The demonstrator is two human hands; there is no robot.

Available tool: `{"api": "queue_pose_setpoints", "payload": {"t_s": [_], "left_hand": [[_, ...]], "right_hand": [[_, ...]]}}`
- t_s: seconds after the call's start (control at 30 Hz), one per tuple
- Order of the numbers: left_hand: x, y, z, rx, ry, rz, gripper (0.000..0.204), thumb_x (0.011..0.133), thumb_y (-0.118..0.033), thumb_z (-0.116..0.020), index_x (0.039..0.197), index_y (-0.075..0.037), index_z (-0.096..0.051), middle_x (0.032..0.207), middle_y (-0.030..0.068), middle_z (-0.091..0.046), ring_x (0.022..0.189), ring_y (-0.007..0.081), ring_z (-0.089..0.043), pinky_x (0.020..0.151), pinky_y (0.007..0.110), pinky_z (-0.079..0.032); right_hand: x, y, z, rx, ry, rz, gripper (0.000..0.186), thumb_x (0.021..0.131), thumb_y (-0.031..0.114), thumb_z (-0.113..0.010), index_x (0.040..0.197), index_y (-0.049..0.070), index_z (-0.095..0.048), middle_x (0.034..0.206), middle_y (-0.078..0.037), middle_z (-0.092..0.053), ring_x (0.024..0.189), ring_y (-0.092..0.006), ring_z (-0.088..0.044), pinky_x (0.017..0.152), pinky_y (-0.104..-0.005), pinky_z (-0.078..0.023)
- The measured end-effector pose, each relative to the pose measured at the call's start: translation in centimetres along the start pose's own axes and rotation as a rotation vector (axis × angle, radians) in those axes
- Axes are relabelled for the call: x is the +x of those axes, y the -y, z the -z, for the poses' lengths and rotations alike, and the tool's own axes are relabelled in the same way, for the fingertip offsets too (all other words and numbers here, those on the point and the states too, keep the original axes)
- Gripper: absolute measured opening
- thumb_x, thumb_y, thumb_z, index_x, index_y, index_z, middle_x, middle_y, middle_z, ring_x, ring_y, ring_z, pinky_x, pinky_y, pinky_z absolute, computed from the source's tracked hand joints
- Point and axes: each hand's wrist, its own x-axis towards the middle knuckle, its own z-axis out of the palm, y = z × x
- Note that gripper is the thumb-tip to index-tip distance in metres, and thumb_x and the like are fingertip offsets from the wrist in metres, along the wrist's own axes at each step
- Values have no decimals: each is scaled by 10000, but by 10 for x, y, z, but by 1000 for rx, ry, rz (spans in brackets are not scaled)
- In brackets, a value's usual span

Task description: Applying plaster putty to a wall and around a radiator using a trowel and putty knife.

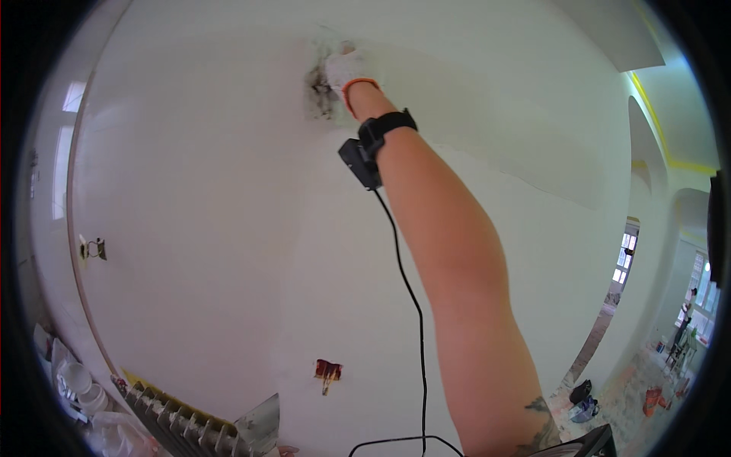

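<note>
My right arm stretches up across the pale wall. The right hand, in a white work glove with an orange cuff, is against the wall beside a dark, blotchy patch. Its fingers are mostly hidden, so any held thing cannot be made out. A black strap with a small black device sits on this wrist, and a black cable hangs from it. Low in view, a wide metal putty knife blade rises beside a sliver of my left hand, which appears closed on it; the handle is out of view.
A ribbed radiator stands low at left, near white buckets and plastic wrapping. Wall openings with wires show below and at left. Arched doorways, windows and a littered floor lie to the right.
</note>
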Motion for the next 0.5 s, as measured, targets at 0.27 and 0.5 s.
{"api": "queue_pose_setpoints", "payload": {"t_s": [0.27,0.5], "left_hand": [[-43,-54,31,217,133,-206,208,915,-252,-795,972,-65,-723,675,-26,-606,510,75,-443,441,292,-324],[-39,-117,-35,379,611,154,259,925,-273,-775,910,-72,-613,568,-36,-497,446,87,-414,408,277,-315]], "right_hand": [[-154,9,55,855,549,-180,294,902,252,-712,1148,111,-636,859,6,-678,657,-83,-590,456,-262,-370],[-379,-66,144,1080,569,-674,274,978,296,-650,1098,52,-621,769,13,-575,556,-29,-410,470,-209,-292]]}}
